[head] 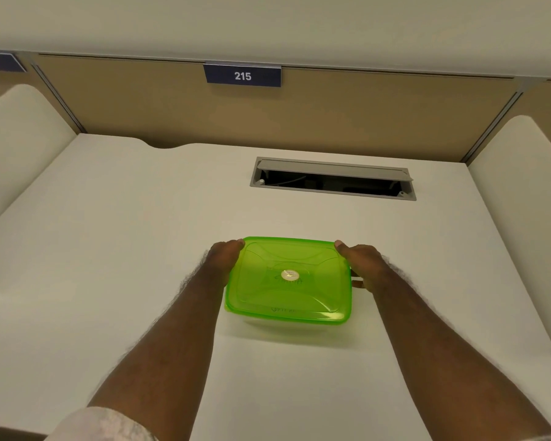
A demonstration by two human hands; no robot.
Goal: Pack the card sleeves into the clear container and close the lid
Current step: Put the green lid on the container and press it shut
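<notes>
A clear container with a translucent green lid (288,280) sits on the white desk in front of me, the lid lying flat over it. My left hand (221,261) grips its left side, thumb on the far left corner of the lid. My right hand (361,265) grips the right side, thumb on the far right corner, fingers wrapped under the rim. A small round white sticker marks the lid's middle. The clear base shows only faintly below the front edge. No card sleeves show outside; through the lid I cannot tell what is inside.
The white desk (109,249) is bounded by a tan partition (331,116) with a "215" sign (243,75). An open grey cable hatch (333,179) is set into the desk beyond the container. White side dividers (16,135) stand left and right.
</notes>
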